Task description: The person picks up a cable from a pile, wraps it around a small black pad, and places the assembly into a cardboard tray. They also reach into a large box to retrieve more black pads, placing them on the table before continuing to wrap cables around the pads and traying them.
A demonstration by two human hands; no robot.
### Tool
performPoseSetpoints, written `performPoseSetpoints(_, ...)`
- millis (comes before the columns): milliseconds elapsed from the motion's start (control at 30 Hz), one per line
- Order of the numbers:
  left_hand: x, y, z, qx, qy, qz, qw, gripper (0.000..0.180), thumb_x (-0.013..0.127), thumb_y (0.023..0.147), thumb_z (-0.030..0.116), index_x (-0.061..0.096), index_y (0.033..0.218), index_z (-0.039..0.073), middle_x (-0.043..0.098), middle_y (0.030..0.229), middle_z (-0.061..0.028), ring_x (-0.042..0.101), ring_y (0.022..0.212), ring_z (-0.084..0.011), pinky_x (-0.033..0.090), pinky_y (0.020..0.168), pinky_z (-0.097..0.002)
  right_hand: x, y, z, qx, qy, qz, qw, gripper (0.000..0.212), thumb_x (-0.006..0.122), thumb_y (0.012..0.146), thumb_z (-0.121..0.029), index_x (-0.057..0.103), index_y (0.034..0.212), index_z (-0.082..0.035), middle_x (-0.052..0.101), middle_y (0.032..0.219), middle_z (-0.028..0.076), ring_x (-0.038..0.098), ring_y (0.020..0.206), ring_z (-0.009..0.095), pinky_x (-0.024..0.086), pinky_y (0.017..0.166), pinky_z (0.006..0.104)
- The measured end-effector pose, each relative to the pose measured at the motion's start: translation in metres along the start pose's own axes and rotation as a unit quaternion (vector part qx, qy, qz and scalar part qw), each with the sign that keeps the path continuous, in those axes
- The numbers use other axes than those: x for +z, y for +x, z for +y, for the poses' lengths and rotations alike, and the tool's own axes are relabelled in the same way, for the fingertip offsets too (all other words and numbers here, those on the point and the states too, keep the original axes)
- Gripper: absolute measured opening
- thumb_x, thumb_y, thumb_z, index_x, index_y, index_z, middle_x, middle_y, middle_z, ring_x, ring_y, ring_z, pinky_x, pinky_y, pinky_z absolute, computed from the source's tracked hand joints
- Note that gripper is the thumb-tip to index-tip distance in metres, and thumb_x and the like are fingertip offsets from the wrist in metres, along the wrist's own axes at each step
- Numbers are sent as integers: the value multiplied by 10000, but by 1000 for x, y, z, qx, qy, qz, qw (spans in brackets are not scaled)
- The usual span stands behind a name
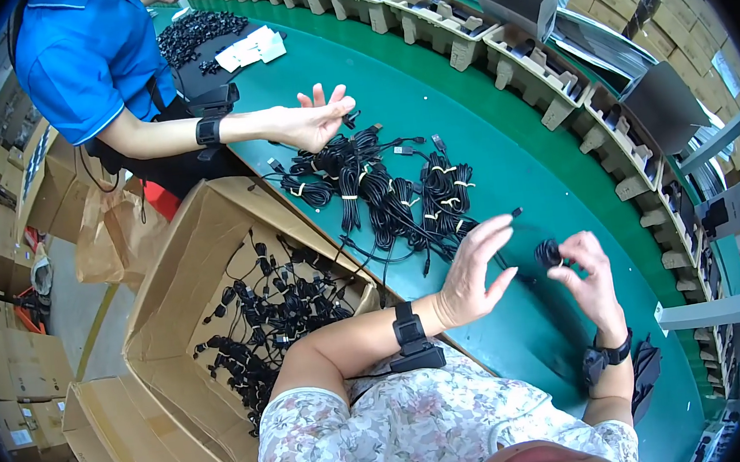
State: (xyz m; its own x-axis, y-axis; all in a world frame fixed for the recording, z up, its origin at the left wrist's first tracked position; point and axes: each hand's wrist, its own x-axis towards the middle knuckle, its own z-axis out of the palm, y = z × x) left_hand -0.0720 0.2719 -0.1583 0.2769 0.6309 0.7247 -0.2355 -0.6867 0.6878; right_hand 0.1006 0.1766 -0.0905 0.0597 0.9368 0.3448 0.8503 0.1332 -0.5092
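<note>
My right hand [589, 270] is closed on a small coiled black cable [548, 254], pinched between thumb and fingers over the green table. To its left, my left hand [477, 274] is open, with thumb and fingers apart. A dark cable end with a plug [516, 212] shows just beyond the left fingertips; whether they touch it I cannot tell. Past my left hand lies a heap of black cables [380, 196], many bundled with pale ties and with metal plugs showing.
A large open cardboard box [158, 291] with many black cables stands at my left, against the green table [504, 147]. Across the table a co-worker's hand [319, 122] reaches over the heap. Cardboard trays [533, 73] with dark parts line a curved green belt [411, 53].
</note>
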Motion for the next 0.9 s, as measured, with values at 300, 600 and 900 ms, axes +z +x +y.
performPoseSetpoints(300, -12, -8, -15, -36, 104, -195, 975, 193, 637, 786, 94, 590, 970, 63, 577, 824, -48, 553, 783, -207, 332, 953, -381, -5, -19, -9, 113, 331, -77, 933, 289, 754, 719, -228, 608, 821, -1, 534, 823, 37, 507, 745, 137, 423, 636, 253)
performPoseSetpoints(600, -16, 12, 2, 46, 121, -108, 986, 120, 595, 837, 84, 589, 954, 60, 573, 768, -43, 559, 708, -182, 398, 892, -355, -12, -23, -17, 77, 385, -8, 919, 262, 759, 703, -155, 617, 864, -5, 556, 850, 51, 518, 743, 146, 438, 650, 274)
performPoseSetpoints(900, 1, -14, 0, -315, -242, -182, 900, 224, 380, 985, 234, 494, 1067, 60, 567, 702, -24, 538, 601, -85, 450, 551, -219, 29, -14, -20, 166, 272, -36, 947, 364, 729, 726, -175, 575, 1020, -25, 558, 932, 83, 584, 888, 213, 491, 756, 325)
